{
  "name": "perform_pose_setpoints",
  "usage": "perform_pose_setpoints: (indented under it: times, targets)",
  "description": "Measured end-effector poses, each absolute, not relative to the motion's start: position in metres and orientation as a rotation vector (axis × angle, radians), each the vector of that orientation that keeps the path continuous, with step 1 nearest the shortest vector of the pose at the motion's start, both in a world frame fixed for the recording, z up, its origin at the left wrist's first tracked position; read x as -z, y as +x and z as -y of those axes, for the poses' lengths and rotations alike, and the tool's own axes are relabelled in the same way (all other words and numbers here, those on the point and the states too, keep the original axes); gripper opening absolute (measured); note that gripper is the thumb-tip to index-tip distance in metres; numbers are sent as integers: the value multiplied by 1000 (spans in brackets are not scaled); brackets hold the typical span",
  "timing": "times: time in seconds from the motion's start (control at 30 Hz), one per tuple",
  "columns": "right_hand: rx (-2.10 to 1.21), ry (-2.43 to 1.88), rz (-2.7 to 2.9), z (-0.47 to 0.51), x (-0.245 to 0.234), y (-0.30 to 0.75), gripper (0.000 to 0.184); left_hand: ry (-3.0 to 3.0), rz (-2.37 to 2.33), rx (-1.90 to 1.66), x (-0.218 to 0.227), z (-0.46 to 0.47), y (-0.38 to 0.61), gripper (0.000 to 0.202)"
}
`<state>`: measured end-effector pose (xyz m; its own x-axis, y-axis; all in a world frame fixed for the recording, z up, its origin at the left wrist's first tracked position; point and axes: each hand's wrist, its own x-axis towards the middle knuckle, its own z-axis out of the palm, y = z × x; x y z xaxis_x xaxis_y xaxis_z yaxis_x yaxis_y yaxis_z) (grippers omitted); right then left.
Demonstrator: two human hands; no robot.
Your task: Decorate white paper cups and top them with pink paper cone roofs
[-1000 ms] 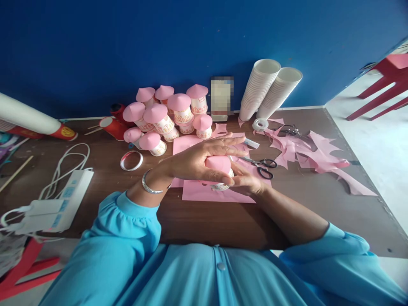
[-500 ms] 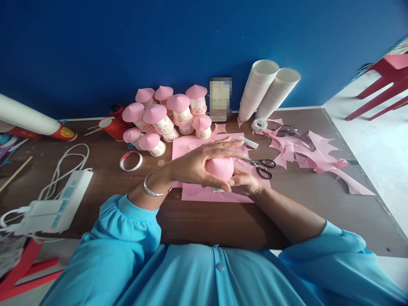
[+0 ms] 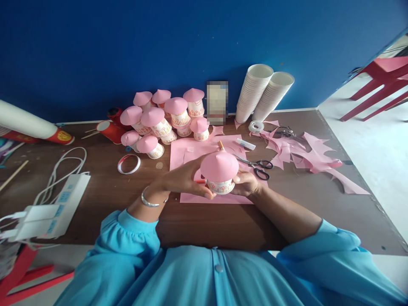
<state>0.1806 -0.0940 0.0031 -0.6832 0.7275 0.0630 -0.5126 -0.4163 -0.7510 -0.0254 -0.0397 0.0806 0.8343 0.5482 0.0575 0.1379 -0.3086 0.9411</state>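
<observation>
Between my hands is a small paper-cup house, upright, with a printed white cup under a pink paper cone roof. My left hand grips the cup from the left, its thumb at the lower front. My right hand holds the cup's right side with its fingertips. Some fingers of both hands are hidden behind the roof. Pink paper sheets lie on the table beneath. Black-handled scissors rest on the paper just beyond my right hand, and a white glue stick lies farther back.
Several finished cup houses cluster at the back left. Two stacks of white cups lean by the blue wall. Pink scraps spread at right. A tape roll and a power strip lie at left.
My left hand has dropped from over the cone roof to the cup's left side, uncovering the roof and printed cup. My right hand still holds the right side.
</observation>
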Motion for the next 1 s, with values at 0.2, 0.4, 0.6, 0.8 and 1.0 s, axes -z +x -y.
perform_pose_setpoints:
  times: [0.2,0.4,0.6,0.8,1.0]
  targets:
    - [-1934,-547,1178,89,-6,190,72,1781,-684,-638,-62,60,-16,53]
    - [-1181,-1043,1404,92,-40,204,41,2096,-1054,-964,-60,65,-22,62]
    - [-704,-985,1618,109,-74,199,51,2206,-1114,-955,-59,73,-21,64]
    - [-575,-858,1793,105,-77,176,45,2290,-1030,-1031,-41,79,-14,59]
    - [-592,-870,1790,105,-66,170,34,2303,-1044,-1241,-22,83,-6,57]
